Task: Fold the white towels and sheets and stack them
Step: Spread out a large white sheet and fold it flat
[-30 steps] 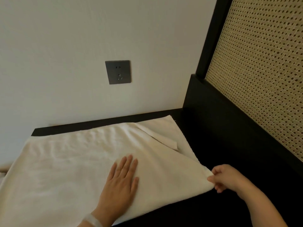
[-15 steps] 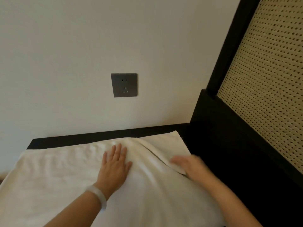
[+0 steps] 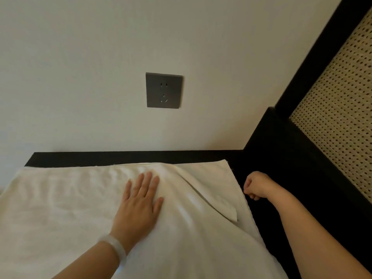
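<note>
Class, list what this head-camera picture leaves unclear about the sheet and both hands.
All head view.
White sheet: left and near edges cut off by the frame.
Right hand: fingers curled away; pinching the sheet's edge or not, unclear.
Left hand: palm hides the cloth beneath.

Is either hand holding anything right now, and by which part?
Left hand presses flat on the white sheet, gripping nothing; right hand curls at its right edge, pinch unclear.
</note>
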Demonstrator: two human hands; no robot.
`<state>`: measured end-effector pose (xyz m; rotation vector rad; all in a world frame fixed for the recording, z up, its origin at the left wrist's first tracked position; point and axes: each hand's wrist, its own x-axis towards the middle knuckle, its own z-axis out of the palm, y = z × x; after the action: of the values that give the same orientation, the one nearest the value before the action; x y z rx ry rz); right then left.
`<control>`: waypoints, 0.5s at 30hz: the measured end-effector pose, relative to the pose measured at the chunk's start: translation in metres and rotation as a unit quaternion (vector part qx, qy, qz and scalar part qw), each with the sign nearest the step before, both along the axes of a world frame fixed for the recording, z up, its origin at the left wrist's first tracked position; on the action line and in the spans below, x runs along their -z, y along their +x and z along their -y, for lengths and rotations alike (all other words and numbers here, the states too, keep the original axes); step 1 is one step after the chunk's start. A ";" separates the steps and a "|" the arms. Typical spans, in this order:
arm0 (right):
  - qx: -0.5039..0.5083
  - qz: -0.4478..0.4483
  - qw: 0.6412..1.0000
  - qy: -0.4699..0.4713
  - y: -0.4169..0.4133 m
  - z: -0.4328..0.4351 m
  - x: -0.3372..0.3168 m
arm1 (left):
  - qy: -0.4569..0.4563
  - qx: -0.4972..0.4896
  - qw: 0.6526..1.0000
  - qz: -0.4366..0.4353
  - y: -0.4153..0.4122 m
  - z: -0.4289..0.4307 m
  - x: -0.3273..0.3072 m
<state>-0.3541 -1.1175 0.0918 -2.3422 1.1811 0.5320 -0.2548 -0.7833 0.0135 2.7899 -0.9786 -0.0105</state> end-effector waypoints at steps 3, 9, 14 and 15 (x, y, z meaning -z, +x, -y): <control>0.017 0.084 0.996 -0.034 0.021 -0.004 0.005 | 0.007 0.000 1.000 -0.003 0.000 0.001 -0.002; -0.006 0.170 0.976 -0.135 0.045 -0.017 0.011 | -0.002 0.009 1.000 -0.015 0.000 0.000 -0.004; -0.109 0.126 0.978 0.127 0.038 -0.054 -0.007 | -0.009 0.011 1.000 -0.022 0.000 -0.001 -0.003; -0.145 0.091 0.973 0.154 0.032 -0.065 -0.009 | -0.009 0.011 1.000 -0.021 0.000 -0.001 -0.002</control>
<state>-0.3217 -1.0522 0.1009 -2.2433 0.6261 0.5403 -0.2547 -0.7824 0.0159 2.7515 -0.9946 -0.0620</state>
